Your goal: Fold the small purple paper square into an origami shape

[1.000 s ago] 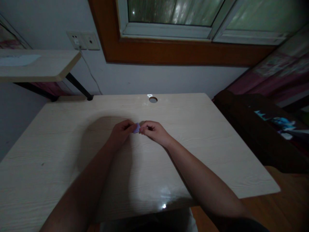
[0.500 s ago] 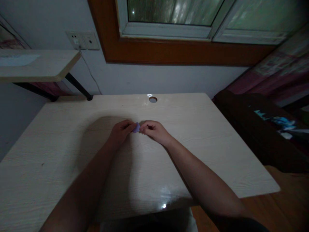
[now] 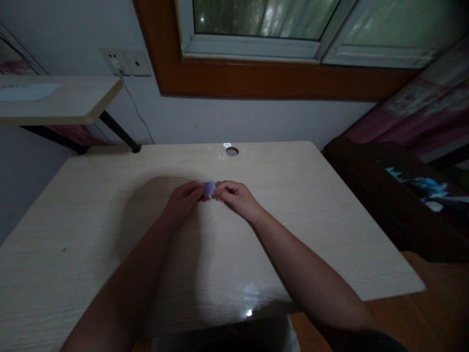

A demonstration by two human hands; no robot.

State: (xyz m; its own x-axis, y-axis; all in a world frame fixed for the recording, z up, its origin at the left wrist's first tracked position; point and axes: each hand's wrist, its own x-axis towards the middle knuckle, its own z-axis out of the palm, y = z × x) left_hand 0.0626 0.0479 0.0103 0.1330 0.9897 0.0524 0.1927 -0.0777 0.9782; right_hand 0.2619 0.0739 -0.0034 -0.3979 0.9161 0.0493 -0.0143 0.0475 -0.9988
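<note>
A small purple piece of folded paper (image 3: 209, 187) is pinched between both of my hands over the middle of a pale wooden desk (image 3: 311, 230). My left hand (image 3: 183, 199) grips its left edge with closed fingertips. From the other side my right hand (image 3: 234, 196) holds the right edge, fingers curled in. Both hands rest low, at or just above the desk top. The room is dim and the paper's shape is hard to make out.
A round cable hole (image 3: 232, 151) sits near the desk's far edge. A second, higher tabletop (image 3: 66, 100) stands at the back left, below wall sockets (image 3: 126, 62). A dark bed frame (image 3: 388, 195) runs along the right. A window (image 3: 264, 19) is above.
The purple paper has turned or opened a little and shows a wider, flatter face between the fingertips. Both hands stay in almost the same place.
</note>
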